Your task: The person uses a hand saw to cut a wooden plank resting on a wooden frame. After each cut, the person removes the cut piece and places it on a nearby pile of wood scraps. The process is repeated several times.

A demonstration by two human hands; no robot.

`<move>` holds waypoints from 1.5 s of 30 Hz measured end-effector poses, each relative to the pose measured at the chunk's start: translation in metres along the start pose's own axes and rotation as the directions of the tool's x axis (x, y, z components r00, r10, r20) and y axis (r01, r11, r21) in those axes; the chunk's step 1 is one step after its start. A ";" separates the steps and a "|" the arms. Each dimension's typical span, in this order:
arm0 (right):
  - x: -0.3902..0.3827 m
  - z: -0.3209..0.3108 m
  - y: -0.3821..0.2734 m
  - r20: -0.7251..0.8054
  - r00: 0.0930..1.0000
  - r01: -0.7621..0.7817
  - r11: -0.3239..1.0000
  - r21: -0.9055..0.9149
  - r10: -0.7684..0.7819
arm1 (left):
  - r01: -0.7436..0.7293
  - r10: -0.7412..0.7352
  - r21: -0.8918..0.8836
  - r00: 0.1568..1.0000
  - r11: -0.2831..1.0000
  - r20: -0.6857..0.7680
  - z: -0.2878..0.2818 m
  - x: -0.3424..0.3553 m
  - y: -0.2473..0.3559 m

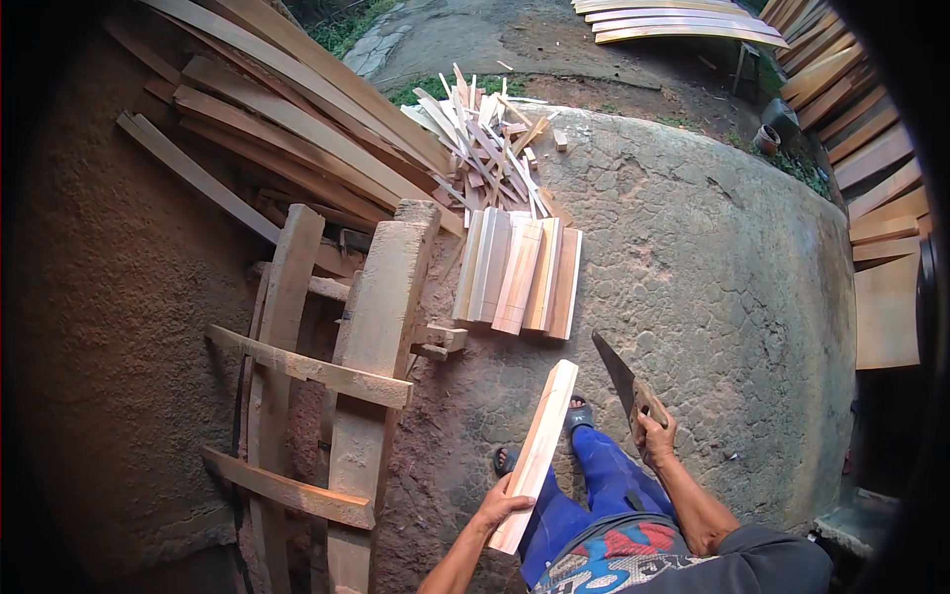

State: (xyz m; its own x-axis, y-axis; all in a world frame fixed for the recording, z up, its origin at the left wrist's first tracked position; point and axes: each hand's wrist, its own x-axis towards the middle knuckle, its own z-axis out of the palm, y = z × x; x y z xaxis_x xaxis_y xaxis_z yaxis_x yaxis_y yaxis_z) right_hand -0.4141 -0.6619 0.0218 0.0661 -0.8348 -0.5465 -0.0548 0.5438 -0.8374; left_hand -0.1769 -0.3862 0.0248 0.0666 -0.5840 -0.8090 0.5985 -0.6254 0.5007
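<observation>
My left hand (502, 508) is wrapped round the lower part of a short pale wooden board (539, 450), which slants up and away in front of my legs. In my right hand (656, 438) is a handsaw (619, 374), gripped by its wooden handle, its dark blade pointing up and to the left. The board and the saw are apart. Ahead of them, a stack of short cut boards (520, 272) lies on the ground.
A rough wooden workbench (371, 337) with two crosspieces stands at my left beside the wall (119, 327). Long planks (287, 119) and a heap of offcuts (485, 139) lie beyond it. More boards (683, 20) rest at the far right. Cracked concrete (712, 267) spreads out at my right.
</observation>
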 end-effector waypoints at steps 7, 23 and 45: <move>0.007 -0.065 -0.004 -0.141 0.982 -0.123 0.992 0.027 0.126 | 0.154 -0.106 0.211 0.970 0.965 -0.220 0.012 0.156 0.030; 0.077 -0.129 0.071 -0.200 0.978 -0.139 0.898 -0.417 0.058 | -0.120 0.170 0.758 0.985 0.641 0.012 0.046 0.252 0.162; 0.064 0.028 0.101 0.577 0.723 0.173 0.709 -0.684 0.380 | -0.455 -0.199 -0.273 0.205 0.848 -0.958 -0.047 -0.103 -0.286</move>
State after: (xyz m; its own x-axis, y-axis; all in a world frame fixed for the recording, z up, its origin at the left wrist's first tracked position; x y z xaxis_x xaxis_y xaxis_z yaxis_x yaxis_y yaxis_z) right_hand -0.3880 -0.6578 -0.0978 0.6016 -0.3482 -0.7189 -0.7088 0.1823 -0.6814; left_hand -0.3173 -0.1228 -0.0497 0.6598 0.5009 -0.5601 0.6949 -0.1230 0.7085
